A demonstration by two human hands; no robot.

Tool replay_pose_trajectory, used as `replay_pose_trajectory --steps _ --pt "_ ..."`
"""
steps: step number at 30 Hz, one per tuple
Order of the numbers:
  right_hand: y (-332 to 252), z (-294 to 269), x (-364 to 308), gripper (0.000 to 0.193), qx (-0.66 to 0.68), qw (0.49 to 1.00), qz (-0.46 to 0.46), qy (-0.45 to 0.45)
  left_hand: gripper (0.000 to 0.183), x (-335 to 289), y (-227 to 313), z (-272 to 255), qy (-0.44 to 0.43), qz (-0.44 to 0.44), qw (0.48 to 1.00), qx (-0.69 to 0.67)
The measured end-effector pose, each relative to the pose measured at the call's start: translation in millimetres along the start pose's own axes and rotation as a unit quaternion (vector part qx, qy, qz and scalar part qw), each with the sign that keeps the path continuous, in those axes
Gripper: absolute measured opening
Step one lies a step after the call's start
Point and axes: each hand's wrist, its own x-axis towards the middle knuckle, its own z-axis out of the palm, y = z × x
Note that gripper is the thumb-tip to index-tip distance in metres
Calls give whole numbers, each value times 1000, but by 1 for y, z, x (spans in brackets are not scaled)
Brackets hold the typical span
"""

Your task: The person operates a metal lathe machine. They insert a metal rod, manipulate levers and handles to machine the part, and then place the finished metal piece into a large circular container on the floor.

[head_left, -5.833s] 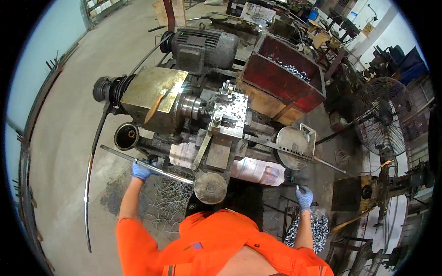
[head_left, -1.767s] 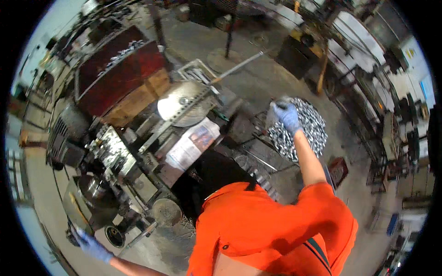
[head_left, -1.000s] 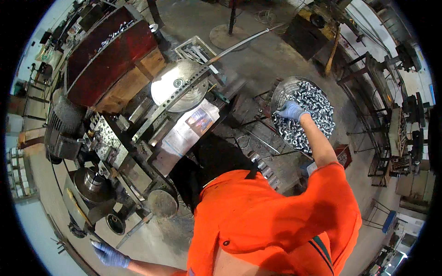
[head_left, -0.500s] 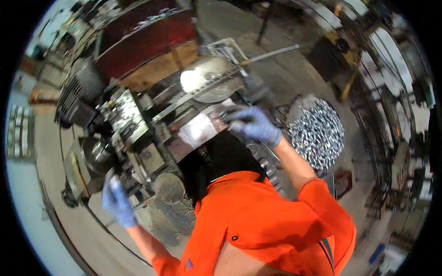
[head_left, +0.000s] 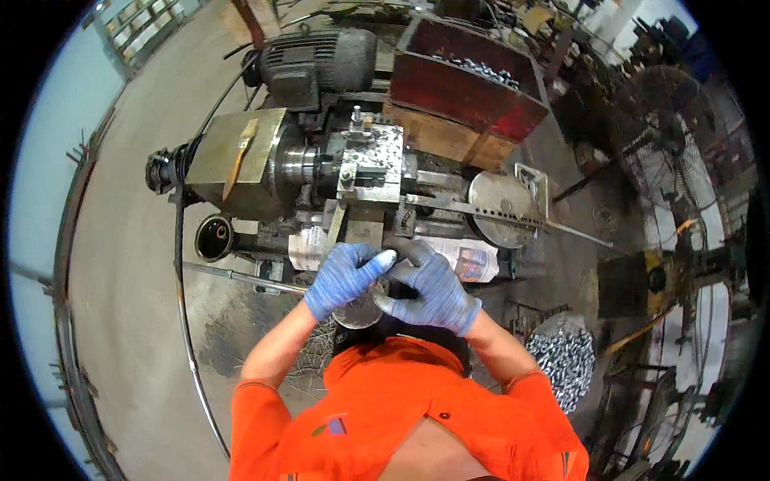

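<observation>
My two hands meet in front of the lathe [head_left: 373, 164], both in blue knit gloves with dirty grey fingertips. My left hand [head_left: 345, 279] is closed, its thumb stretched toward the right hand. My right hand [head_left: 437, 290] curls in from the other side, fingers bent and thumb below them. Whatever lies between the fingertips is hidden by the gloves. Just beyond the hands are the lathe's bright metal slide [head_left: 381, 164] and a lever bar [head_left: 337, 226]. A round metal container [head_left: 358, 315] shows partly beneath them.
A brush [head_left: 239, 160] lies on the headstock box [head_left: 208, 172], with a motor [head_left: 317, 68] behind. A red crate [head_left: 465, 84] holds metal parts. A perforated bar [head_left: 501, 212] crosses a round disc [head_left: 491, 196]. Small metal pieces [head_left: 564, 365] are heaped at right; a black cup [head_left: 214, 237] stands left.
My left hand has come from the far left to the middle, and both hands are now together. The view has turned and shifted, showing the whole lathe squarely.
</observation>
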Motion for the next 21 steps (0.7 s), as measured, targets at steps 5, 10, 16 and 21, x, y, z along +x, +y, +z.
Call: replay_pose_trajectory --steps 5,10,16,21 --pt "-1 -6 15 32 -103 991 -25 -79 38 3 -9 -12 -31 -21 999 -37" --pt "-7 -3 43 37 -129 978 -75 -147 43 -2 -28 -29 -16 -12 993 -117" --pt "-4 7 98 49 -185 962 -58 -193 53 -46 -13 -109 164 -28 986 -6" --pt "32 28 172 55 -338 912 -18 -233 36 -140 -37 -195 384 -75 804 449"
